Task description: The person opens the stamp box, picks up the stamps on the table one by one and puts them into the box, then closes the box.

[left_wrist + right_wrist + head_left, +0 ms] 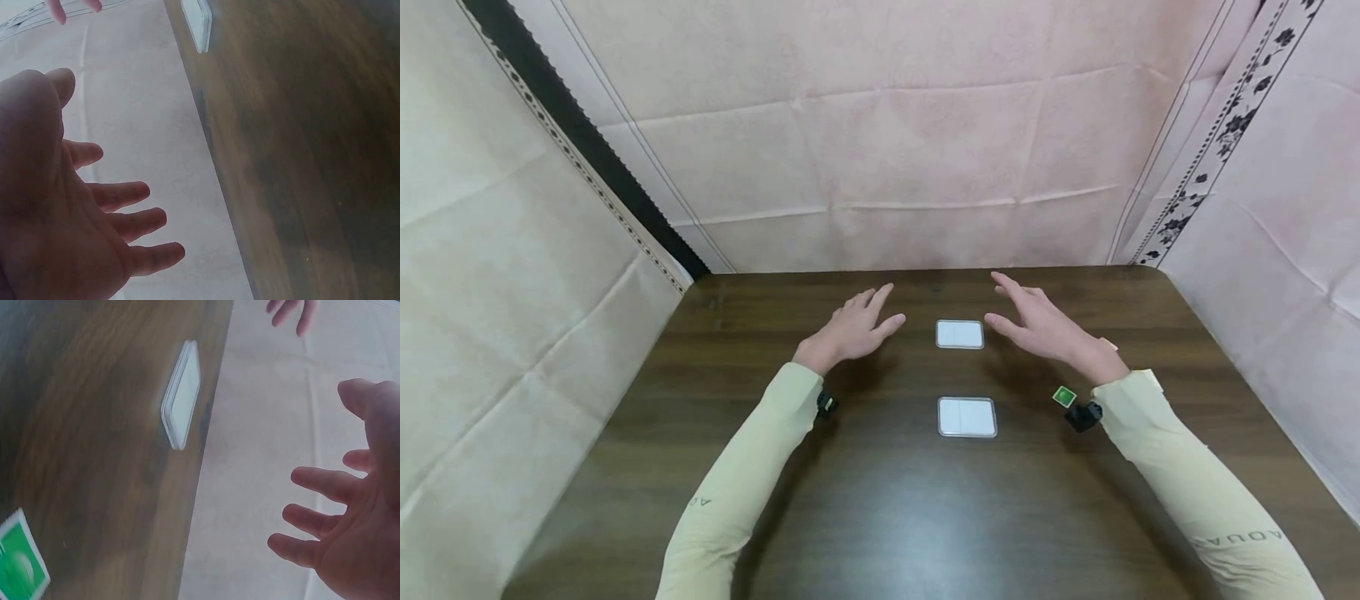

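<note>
Two flat white rectangular cases with rounded corners lie on the table, a far case and a near case. My left hand is held out left of the far case, its fingers extended and nothing in its grasp. To the right of that case my right hand is also held out, fingers spread and free of any object. Each palm shows bare in its wrist view. A small green card with a white border lies below the right wrist. One white case appears in the right wrist view.
The dark wooden table ends at a straight far edge. Pale creased cloth hangs behind it and along both sides. Black wrist cameras sit under both sleeves. Small pale edges show beside the right wrist; what they are is unclear.
</note>
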Available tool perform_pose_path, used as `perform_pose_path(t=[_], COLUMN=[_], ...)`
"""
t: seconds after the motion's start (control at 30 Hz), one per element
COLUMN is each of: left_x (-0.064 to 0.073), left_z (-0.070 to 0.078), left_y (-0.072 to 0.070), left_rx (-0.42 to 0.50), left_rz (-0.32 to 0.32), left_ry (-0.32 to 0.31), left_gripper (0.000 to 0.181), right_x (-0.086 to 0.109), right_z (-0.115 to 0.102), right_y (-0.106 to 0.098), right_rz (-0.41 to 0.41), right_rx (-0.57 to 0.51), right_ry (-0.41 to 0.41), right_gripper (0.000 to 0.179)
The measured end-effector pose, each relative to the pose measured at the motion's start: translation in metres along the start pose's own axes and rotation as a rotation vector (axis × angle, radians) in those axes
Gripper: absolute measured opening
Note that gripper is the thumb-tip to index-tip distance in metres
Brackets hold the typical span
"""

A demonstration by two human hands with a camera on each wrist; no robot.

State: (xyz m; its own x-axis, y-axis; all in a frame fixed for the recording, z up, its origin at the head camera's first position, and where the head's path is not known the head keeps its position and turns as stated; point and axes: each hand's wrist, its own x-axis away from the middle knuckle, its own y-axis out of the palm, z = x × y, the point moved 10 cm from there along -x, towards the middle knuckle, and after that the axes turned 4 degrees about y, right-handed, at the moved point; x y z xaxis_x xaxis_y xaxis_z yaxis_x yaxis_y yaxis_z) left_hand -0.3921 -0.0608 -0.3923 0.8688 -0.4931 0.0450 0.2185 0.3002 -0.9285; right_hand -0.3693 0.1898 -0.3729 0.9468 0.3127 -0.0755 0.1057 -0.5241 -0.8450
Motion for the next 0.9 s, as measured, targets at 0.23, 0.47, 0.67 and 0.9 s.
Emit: perform_pose_path(t=[0.23, 0.47, 0.67, 0.9], left_x=[0.010, 0.017, 0.025, 0.030], left_z=[0.007, 0.020, 0.029, 0.043], left_y=[0.005, 0.018, 0.026, 0.035], left_rx=[0.086, 0.085, 0.065, 0.056], left_rz=[0.017, -0.010, -0.024, -0.054], left_ry=[0.011, 0.038, 0.054, 0.078], left_gripper=[0.079, 0.078, 0.076, 0.078], right_x=[0.002, 0.009, 0.014, 0.022], right_z=[-0.005, -0.014, -0.020, -0.023], right_y=[0.014, 0.026, 0.029, 0.027], right_rz=[-0.007, -0.036, -0.036, -0.042], right_rx=[-0.034, -0.047, -0.051, -0.053], right_ry=[-0.010, -0.049, -0.055, -0.057], right_gripper=[0.077, 0.079, 0.079, 0.076])
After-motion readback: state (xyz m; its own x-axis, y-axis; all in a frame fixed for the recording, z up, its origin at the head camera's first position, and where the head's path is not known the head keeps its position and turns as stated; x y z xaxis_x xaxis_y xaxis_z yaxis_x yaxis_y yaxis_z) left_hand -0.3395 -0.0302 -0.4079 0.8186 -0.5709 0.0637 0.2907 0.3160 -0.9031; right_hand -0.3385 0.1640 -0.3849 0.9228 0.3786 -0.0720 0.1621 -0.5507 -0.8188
